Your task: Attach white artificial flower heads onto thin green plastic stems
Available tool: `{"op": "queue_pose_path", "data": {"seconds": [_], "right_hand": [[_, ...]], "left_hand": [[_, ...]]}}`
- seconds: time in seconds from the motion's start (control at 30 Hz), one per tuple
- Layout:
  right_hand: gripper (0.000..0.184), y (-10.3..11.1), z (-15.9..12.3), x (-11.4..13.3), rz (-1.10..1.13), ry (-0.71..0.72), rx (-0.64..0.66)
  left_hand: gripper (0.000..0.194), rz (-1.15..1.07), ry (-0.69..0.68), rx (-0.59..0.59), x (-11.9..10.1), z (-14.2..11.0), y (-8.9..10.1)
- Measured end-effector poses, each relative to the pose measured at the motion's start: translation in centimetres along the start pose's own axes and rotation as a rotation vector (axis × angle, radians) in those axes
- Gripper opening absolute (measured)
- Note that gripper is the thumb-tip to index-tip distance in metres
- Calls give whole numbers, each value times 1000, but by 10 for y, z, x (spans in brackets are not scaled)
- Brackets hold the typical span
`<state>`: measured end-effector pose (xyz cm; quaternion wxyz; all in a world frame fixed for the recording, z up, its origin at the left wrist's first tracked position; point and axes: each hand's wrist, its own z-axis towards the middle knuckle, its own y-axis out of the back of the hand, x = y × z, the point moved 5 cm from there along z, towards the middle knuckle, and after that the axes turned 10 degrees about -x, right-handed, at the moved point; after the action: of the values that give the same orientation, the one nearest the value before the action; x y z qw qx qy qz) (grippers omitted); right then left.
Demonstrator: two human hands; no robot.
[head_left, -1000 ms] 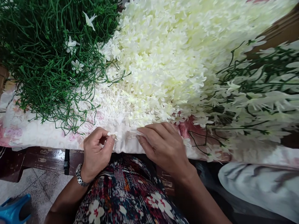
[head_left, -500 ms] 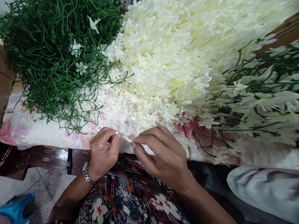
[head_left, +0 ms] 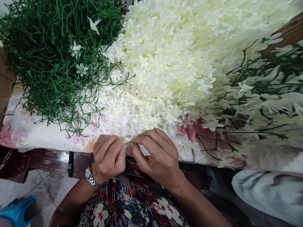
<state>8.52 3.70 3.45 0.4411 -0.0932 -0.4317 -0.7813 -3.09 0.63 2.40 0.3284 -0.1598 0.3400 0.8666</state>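
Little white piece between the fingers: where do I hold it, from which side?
Hold the little white piece at its two ends, coming from both sides, like the left hand and right hand. It's tiny and spans the gap between the hands, so a light pinch probably suits it. Its exact shape is partly hidden.

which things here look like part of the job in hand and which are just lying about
Likely part of the job:
- small white piece at the fingertips of the left hand and right hand
- pale flower heap
- white strands
- green stems
- flowered stems

Probably just around:
- blue object
- black buckled strap
- cardboard
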Motion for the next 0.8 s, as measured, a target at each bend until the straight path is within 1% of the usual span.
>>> {"op": "queue_pose_path", "data": {"seconds": [0.3,0.43,0.57,0.67,0.73,0.8], "right_hand": [[7,-2,-3,0,59,-15,6],[7,-2,-3,-2,84,-29,29],[9,-1,-5,-5,150,-66,32],[11,0,-7,-6,194,-71,14],[13,1,-8,-6,209,-56,3],[15,2,-9,-7,211,-39,0]], "left_hand": [[21,35,-147,12,-2,0,1],[22,11,-171,31,-1,-1,-1],[22,-42,-161,76,-2,-2,-3],[18,-154,-75,85,-1,-2,-2],[19,-272,52,60,3,-1,2],[22,-359,218,44,9,2,5]]}}
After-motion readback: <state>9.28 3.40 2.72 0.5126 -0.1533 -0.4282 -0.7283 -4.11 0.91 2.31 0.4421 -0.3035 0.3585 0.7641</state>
